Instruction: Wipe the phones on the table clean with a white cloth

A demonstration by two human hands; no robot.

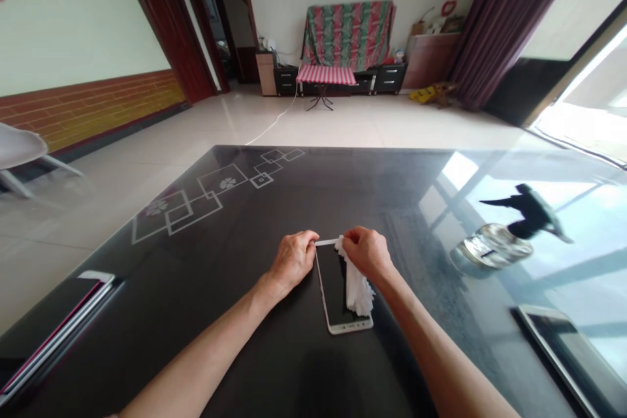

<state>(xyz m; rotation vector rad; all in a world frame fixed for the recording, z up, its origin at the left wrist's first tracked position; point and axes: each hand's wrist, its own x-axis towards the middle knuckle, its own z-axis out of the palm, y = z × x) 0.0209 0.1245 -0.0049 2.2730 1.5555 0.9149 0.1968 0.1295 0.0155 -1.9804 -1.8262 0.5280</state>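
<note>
A white-framed smartphone (333, 290) lies flat on the dark glossy table (235, 339), its dark screen facing up. At its far left corner, my left hand (294, 258) is closed, thumb and fingers pinching the edge. My right hand (368, 251) is closed on a crumpled white tissue (359, 290) at the far right corner. The tissue hangs down over the right side of the screen and hides part of it. My right fingertips cover that corner of the phone.
A clear spray bottle (497, 248) with a black trigger head is on the right. Another white-framed device (573, 353) lies at the lower right, and a stack of flat devices (59, 326) at the left edge. Beyond the table stands a small striped folding table (326, 74).
</note>
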